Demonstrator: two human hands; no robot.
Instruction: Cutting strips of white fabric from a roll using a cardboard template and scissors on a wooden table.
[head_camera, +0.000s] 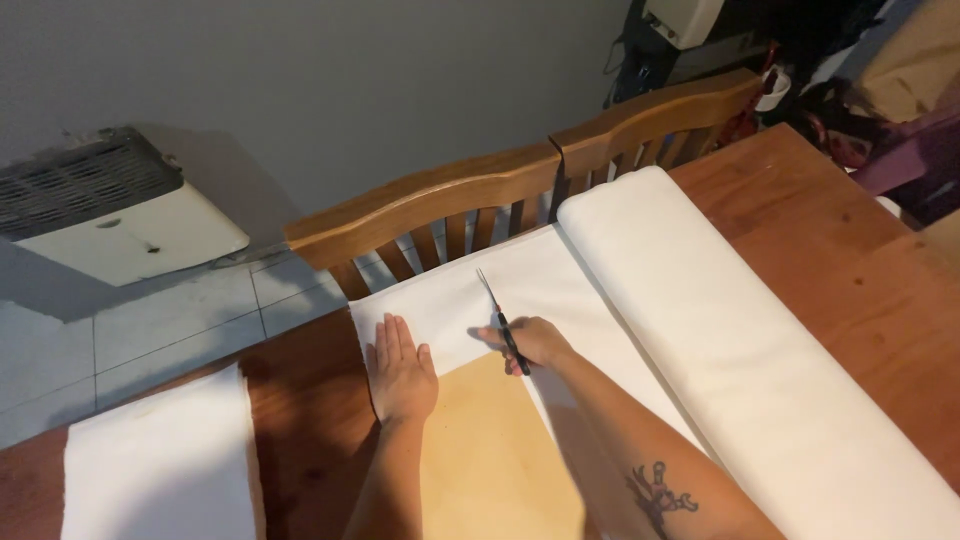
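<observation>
Tan card (500, 460) lies nearest on the wooden table (850, 290), on top of the spread white cloth (450, 305). At about 10 o'clock from the card's middle, the left hand (402, 378) rests flat and open, fingers together, pressing the card's edge and the cloth. Just to its right, at 12 o'clock from the card, the right hand (535, 342) is closed around black-handled scissors (500, 318), their blades parted and pointing away into the cloth. A thick white roll (740, 350) runs along the right, from 1 o'clock down to 4 o'clock. Off at 9 o'clock lies a separate white piece (160, 470). Beyond the far edge stand two wooden chairs (430, 205), and past them, at 10 o'clock, a wall heater (110, 205).
</observation>
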